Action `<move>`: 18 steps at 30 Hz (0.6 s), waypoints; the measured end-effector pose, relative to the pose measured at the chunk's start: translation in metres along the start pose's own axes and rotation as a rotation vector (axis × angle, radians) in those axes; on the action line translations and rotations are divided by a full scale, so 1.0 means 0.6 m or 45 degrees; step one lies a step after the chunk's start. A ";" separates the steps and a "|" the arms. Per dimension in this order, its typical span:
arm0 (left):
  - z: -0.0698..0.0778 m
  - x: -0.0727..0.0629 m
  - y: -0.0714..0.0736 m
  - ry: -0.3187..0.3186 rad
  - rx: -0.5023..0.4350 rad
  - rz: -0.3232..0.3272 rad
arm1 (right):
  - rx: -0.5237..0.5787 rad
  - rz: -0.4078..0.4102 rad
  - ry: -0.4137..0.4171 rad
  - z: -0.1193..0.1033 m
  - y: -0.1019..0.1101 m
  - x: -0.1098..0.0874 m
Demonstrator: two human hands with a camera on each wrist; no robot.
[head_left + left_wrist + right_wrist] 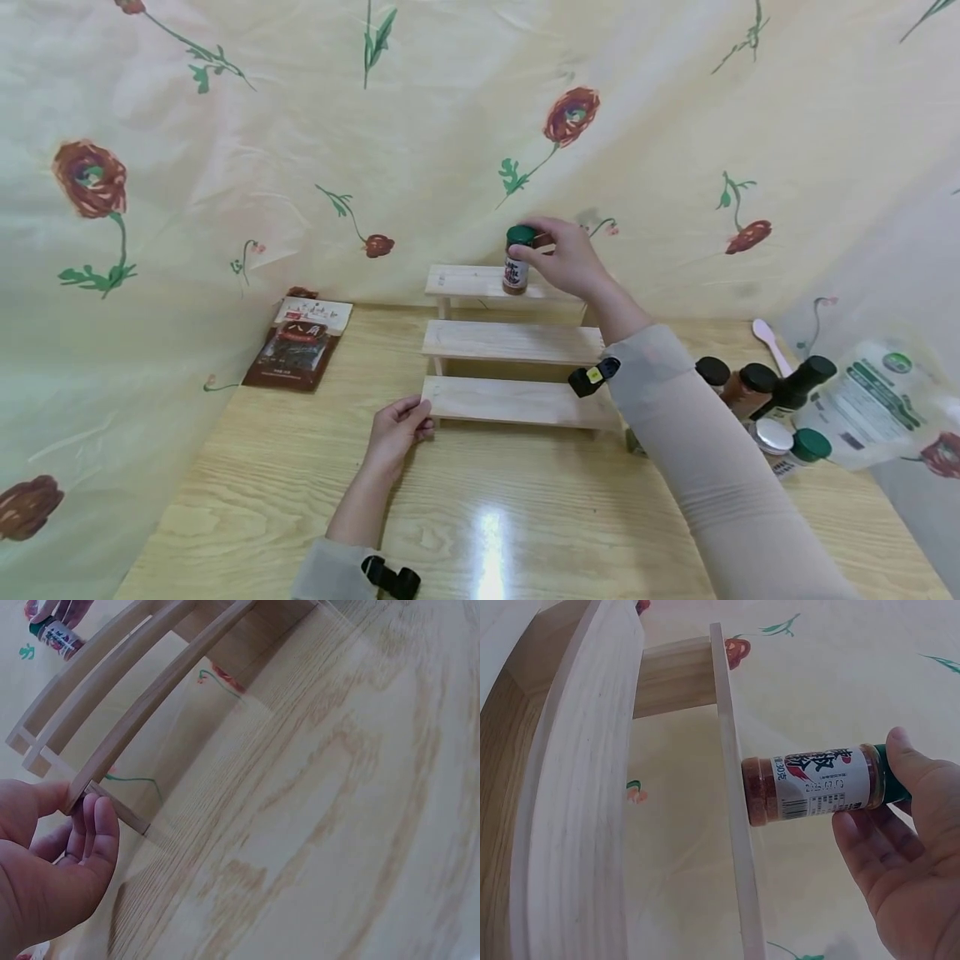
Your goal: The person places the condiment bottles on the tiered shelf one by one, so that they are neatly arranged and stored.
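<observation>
Just above the head view's centre, the right hand (561, 257) has its grip closed round the top of a green-capped, white-labelled spice jar (516, 272), its base touching the top step of a pale wooden three-step rack (510, 340). Lower and further left, the left hand (396, 432) pinches the bottom step's left end.
</observation>
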State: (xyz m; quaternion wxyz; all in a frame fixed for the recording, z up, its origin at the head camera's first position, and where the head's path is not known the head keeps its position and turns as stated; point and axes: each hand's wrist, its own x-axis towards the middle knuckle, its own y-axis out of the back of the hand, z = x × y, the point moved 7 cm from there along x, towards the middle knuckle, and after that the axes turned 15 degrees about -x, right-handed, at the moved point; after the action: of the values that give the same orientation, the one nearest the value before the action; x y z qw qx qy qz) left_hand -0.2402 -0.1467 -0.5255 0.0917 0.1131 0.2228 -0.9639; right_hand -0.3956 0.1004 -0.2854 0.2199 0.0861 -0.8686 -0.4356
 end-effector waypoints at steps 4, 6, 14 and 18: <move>0.000 0.000 0.000 0.013 0.015 0.002 | 0.030 0.019 -0.006 0.001 -0.004 0.001; 0.000 -0.001 0.000 0.018 0.018 0.002 | 0.039 0.025 -0.009 0.002 -0.006 0.001; 0.000 0.000 0.000 0.003 -0.012 0.000 | 0.040 0.009 -0.012 -0.002 -0.016 0.010; 0.000 0.001 0.000 0.008 -0.012 0.000 | 0.055 -0.005 -0.004 -0.010 -0.025 0.017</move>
State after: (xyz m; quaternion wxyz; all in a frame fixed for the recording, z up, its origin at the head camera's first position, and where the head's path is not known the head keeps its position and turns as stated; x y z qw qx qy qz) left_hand -0.2410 -0.1470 -0.5256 0.0916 0.1158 0.2277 -0.9625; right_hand -0.4026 0.0836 -0.2909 0.2156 0.0918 -0.8781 -0.4172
